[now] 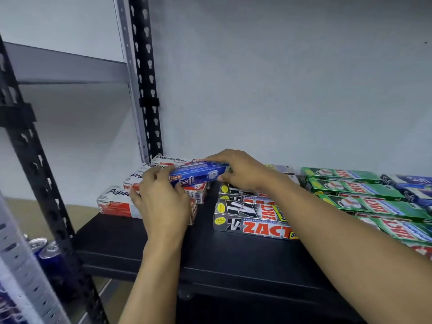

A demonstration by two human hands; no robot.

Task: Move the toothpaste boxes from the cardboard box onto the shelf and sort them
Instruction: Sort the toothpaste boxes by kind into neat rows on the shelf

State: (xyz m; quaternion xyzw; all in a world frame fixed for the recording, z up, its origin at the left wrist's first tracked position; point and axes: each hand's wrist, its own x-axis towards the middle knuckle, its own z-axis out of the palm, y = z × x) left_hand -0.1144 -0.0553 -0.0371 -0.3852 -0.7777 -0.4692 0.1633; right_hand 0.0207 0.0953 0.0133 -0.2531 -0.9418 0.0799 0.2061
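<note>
Holding blue Safi box (198, 175) w/ both hands, above Pepsodent boxes (117, 202).

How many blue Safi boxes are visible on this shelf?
3: one Safi box held by both hands above the Pepsodent boxes, two at the far right, cut off by the frame; more may be hidden.

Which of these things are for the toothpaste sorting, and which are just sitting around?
For the job: blue Safi box held by left hand and right hand; Pepsodent boxes; black Zact boxes; green Zact boxes; shelf.
Just around: drink cans.
</note>
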